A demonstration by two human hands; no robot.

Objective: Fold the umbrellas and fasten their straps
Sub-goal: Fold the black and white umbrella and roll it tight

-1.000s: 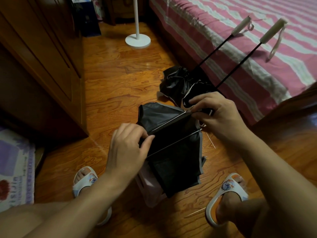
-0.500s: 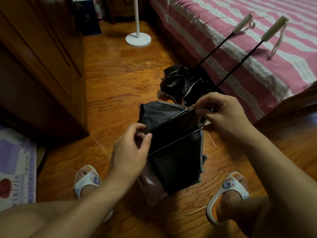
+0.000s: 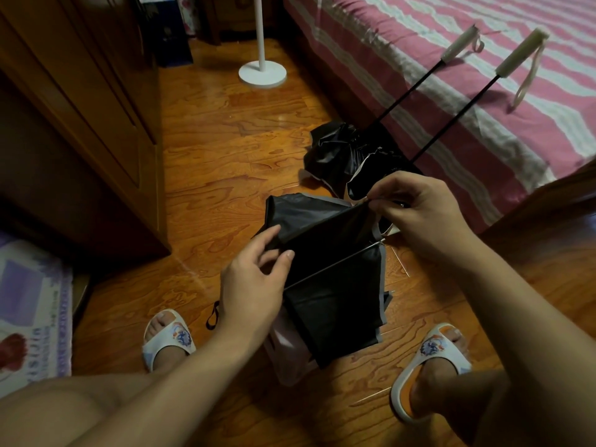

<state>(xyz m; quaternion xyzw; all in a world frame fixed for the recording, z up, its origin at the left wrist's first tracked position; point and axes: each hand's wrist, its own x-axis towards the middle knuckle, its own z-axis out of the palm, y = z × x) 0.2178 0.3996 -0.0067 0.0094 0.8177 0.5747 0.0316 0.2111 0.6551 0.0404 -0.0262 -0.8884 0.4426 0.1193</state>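
A black umbrella (image 3: 335, 285) hangs in the centre of the frame above the wooden floor (image 3: 219, 150), its canopy half gathered, its long axis running from lower centre up toward the right. A thin metal rib (image 3: 335, 269) crosses the fabric along that same slant. The right hand (image 3: 419, 217), right of centre, pinches the canopy's upper corner between thumb and fingertips. The left hand (image 3: 251, 285), just left of centre, has loosely spread fingers touching the fabric's left edge without curling round it.

Two more umbrellas (image 3: 348, 156) lie crumpled above, their dark shafts leaning up to the right, pale handles (image 3: 519, 53) resting on a pink striped bed (image 3: 451, 101). A white stand base (image 3: 262, 72) sits at upper centre, a wooden wardrobe (image 3: 80, 108) fills the left. A printed mat (image 3: 29, 317) at lower left carries lettering too blurred to read. White sandals (image 3: 171, 340) are on both feet.
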